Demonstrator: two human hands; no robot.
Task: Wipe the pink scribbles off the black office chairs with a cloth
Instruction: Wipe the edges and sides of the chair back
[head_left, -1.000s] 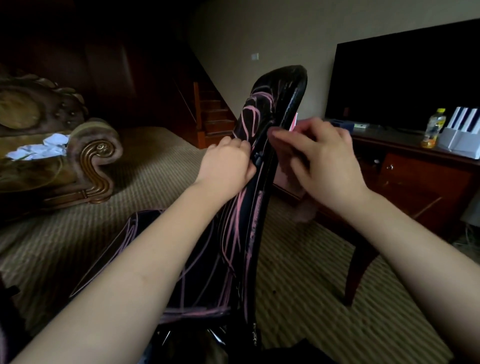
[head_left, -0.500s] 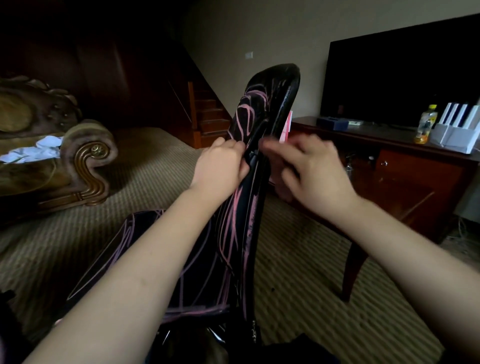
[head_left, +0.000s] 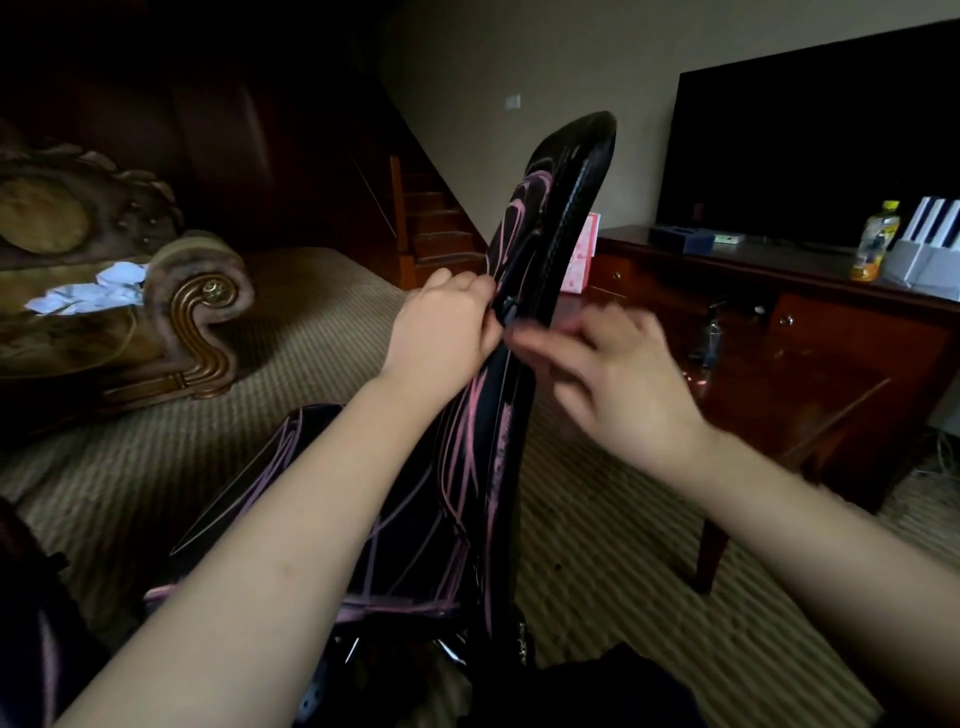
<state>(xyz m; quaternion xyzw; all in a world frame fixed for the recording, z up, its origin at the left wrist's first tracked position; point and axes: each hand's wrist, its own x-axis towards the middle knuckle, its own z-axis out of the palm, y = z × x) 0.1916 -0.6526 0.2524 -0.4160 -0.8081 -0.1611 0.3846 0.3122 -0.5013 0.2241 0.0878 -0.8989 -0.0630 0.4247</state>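
As left hand (head_left: 441, 332) grips it, backrest (head_left: 558, 208) upright.

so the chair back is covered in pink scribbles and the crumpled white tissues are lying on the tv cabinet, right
Not quite: the crumpled white tissues lie on the sofa at the left, not on the tv cabinet. The head view shows it. The chair back is indeed covered in pink scribbles.

No legible text found. The label on the bottle (head_left: 875, 248), two o'clock on the table (head_left: 810, 278), is blurred; the pink box (head_left: 583, 257) behind the chair (head_left: 571, 171) shows only a pattern.
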